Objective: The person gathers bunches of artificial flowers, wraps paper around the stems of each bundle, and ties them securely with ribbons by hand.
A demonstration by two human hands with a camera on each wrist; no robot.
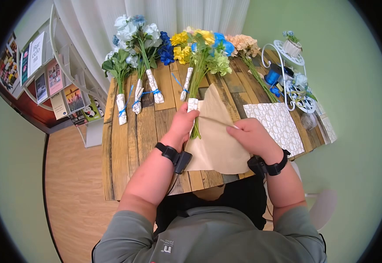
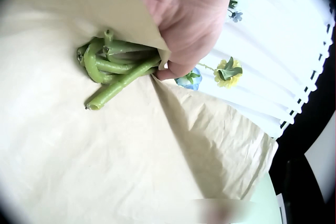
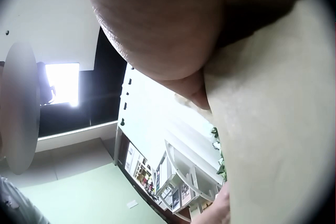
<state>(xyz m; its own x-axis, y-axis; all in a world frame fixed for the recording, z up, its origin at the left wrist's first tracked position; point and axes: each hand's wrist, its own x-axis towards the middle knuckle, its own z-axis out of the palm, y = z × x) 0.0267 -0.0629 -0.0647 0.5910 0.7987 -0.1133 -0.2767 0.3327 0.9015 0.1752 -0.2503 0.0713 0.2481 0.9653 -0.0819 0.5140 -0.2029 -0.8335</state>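
My left hand (image 1: 183,124) grips a bunch of green flower stems (image 1: 195,86) together with a sheet of brown wrapping paper (image 1: 217,144). White patterned paper (image 1: 192,103) shows round the stems at the thumb. Yellow, blue and pale green blooms (image 1: 219,63) top the bunch, pointing to the back of the table. Below the left hand, the cut stem ends (image 2: 118,85) stick out over the brown paper in the left wrist view. My right hand (image 1: 255,136) pinches the paper's right side between thumb and fingers, and the sheet stretches between both hands.
Several finished bouquets with white-wrapped handles (image 1: 121,109) and blue ribbons lie at the left and back. Patterned paper (image 1: 275,125) lies on the right of the wooden table (image 1: 164,120). Behind it are peach flowers (image 1: 244,45), a blue ribbon spool (image 1: 273,75) and a white metal stand (image 1: 302,103).
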